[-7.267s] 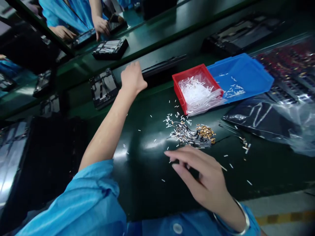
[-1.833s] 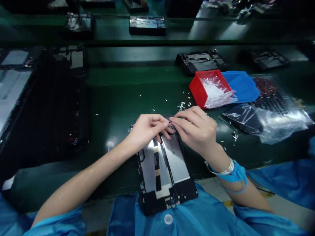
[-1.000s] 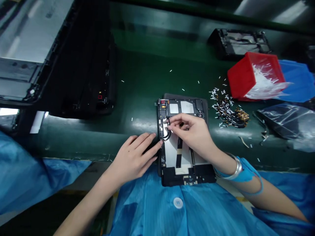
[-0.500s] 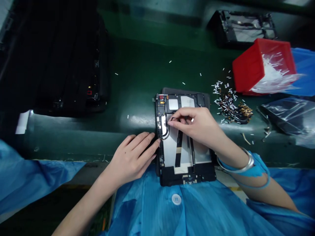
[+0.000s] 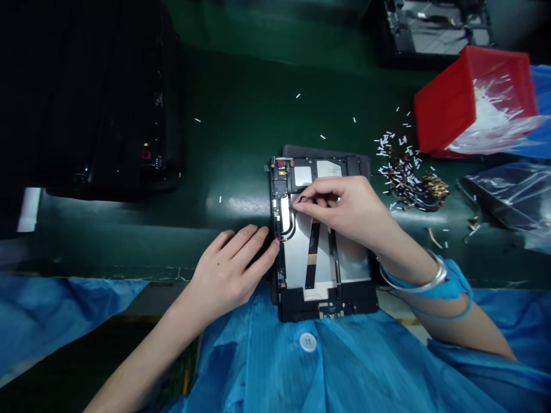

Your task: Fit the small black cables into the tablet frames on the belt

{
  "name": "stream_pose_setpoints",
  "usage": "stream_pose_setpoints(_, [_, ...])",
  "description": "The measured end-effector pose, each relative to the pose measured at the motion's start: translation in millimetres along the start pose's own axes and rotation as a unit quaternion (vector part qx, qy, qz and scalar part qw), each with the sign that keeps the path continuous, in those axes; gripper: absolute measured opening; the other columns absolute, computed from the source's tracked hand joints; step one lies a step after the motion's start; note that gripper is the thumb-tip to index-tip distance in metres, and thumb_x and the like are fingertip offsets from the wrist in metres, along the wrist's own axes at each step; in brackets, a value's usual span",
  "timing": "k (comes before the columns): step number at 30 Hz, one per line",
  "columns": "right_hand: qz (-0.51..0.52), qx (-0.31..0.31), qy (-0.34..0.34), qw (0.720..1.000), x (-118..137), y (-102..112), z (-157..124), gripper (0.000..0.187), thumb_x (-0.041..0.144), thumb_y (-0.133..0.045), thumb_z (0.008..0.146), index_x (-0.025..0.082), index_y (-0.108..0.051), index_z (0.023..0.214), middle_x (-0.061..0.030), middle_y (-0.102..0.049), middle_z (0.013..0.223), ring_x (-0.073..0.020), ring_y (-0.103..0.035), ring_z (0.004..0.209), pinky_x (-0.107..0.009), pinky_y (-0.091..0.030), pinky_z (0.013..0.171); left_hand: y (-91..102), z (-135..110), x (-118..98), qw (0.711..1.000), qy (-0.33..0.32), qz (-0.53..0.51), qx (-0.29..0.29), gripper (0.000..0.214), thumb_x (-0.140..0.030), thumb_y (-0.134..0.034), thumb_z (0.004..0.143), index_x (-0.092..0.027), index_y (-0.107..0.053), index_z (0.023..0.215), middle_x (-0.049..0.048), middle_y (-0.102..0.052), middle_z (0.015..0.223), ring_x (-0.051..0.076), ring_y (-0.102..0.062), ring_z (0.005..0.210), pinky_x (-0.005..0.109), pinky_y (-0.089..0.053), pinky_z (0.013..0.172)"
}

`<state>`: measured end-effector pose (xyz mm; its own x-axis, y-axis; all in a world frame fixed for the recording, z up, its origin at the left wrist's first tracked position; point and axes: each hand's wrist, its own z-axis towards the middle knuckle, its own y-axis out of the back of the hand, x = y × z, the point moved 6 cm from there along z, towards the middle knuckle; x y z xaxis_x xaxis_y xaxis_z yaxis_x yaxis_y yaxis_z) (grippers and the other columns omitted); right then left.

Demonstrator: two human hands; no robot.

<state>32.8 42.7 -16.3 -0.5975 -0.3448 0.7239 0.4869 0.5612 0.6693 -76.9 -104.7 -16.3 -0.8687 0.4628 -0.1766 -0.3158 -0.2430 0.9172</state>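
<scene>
An opened tablet frame [image 5: 321,261] with silver plates and ribbon cables lies on the green bench [image 5: 241,149], its near end over my blue smock. My left hand [image 5: 230,269] lies flat beside its left edge, fingers stretched out and fingertips touching the frame. My right hand [image 5: 344,206] rests on the frame's upper part, thumb and forefinger pinched on a thin black cable [image 5: 291,226] that curves down the left side.
A red bin [image 5: 456,103] with a bag of white pieces stands at the far right, with a pile of small cables and connectors [image 5: 411,183] in front of it. Plastic bags [image 5: 512,198] lie at the right. A dark stack of frames [image 5: 94,97] fills the left.
Over the last second the view has tilted down a little. My right hand has slid slightly up the frame, still pinching the cable. The left hand stays beside the frame.
</scene>
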Motion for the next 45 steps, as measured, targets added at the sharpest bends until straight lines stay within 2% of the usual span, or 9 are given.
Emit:
stream_pose_setpoints(3, [0.002, 0.003, -0.002, 1.0, 0.0, 0.1, 0.6, 0.01, 0.023, -0.07, 0.074, 0.017, -0.069, 0.066, 0.0025, -0.058, 0.057, -0.0081, -0.045, 0.053, -0.026, -0.033, 0.053, 0.8, 3.0, -2.1, 1.0, 0.003, 0.004, -0.005, 0.026, -0.009, -0.054, 0.086, -0.009, -0.064, 0.109, 0.0157, -0.069, 0.109, 0.028, -0.064, 0.098, 0.038, -0.049, 0.074])
stream_pose_setpoints(7, [0.004, 0.003, -0.017, 1.0, -0.7, -0.7, 2.2, 0.009, 0.021, -0.071, 0.072, 0.017, -0.068, 0.065, 0.0036, -0.055, 0.054, -0.0075, -0.043, 0.052, -0.026, -0.032, 0.052, 1.9, 6.0, -4.7, 1.0, 0.002, -0.005, -0.03, 0.028, -0.022, -0.054, 0.089, -0.008, -0.064, 0.111, 0.0172, -0.067, 0.114, 0.03, -0.062, 0.101, 0.04, -0.048, 0.079])
stream_pose_setpoints(14, [0.046, 0.022, -0.028, 0.998, 0.0, 0.2, 5.3, 0.012, 0.019, -0.07, 0.071, 0.016, -0.065, 0.06, 0.0043, -0.052, 0.051, -0.0059, -0.04, 0.049, -0.024, -0.029, 0.047, -5.3, 9.6, -4.1, 0.998, -0.034, 0.043, 0.019, 0.036, -0.033, -0.046, 0.096, -0.012, -0.064, 0.12, 0.0144, -0.065, 0.122, 0.029, -0.061, 0.106, 0.041, -0.046, 0.086])
stream_pose_setpoints(19, [0.083, 0.035, -0.035, 0.995, 0.3, -1.3, 6.0, 0.014, 0.019, -0.069, 0.072, 0.017, -0.064, 0.059, 0.0053, -0.048, 0.048, -0.0054, -0.038, 0.047, -0.022, -0.029, 0.045, -5.0, 9.3, -2.4, 0.997, -0.054, 0.057, 0.025, 0.037, -0.035, -0.044, 0.097, -0.014, -0.064, 0.121, 0.0119, -0.064, 0.125, 0.027, -0.061, 0.111, 0.04, -0.046, 0.09])
stream_pose_setpoints(26, [0.014, -0.002, -0.004, 1.0, -0.6, -4.0, 3.2, 0.008, 0.022, -0.07, 0.073, 0.018, -0.067, 0.067, 0.0032, -0.057, 0.056, -0.0076, -0.045, 0.052, -0.024, -0.034, 0.053, -11.2, 10.9, -0.1, 0.995, -0.082, -0.006, 0.054, 0.039, -0.032, -0.042, 0.098, -0.01, -0.059, 0.125, 0.0109, -0.052, 0.14, 0.027, -0.044, 0.134, 0.041, -0.04, 0.105])
stream_pose_setpoints(31, [-0.004, -0.013, 0.015, 1.0, 1.8, -4.0, 1.0, 0.008, 0.019, -0.07, 0.074, 0.018, -0.067, 0.067, 0.0029, -0.059, 0.059, -0.0084, -0.047, 0.055, -0.025, -0.035, 0.056, -11.4, 11.4, 0.4, 0.994, -0.086, -0.025, 0.059, 0.038, -0.026, -0.04, 0.098, -0.008, -0.059, 0.124, 0.0121, -0.051, 0.139, 0.027, -0.045, 0.133, 0.043, -0.043, 0.103])
stream_pose_setpoints(45, [-0.04, -0.025, 0.035, 0.998, 3.6, -4.5, -1.2, 0.009, 0.02, -0.069, 0.076, 0.02, -0.067, 0.068, 0.0013, -0.061, 0.063, -0.0116, -0.053, 0.06, -0.026, -0.037, 0.057, -8.7, 15.9, 0.2, 0.993, -0.099, -0.029, 0.053, 0.039, -0.03, -0.041, 0.098, -0.007, -0.061, 0.122, 0.0132, -0.056, 0.135, 0.028, -0.048, 0.13, 0.044, -0.043, 0.105])
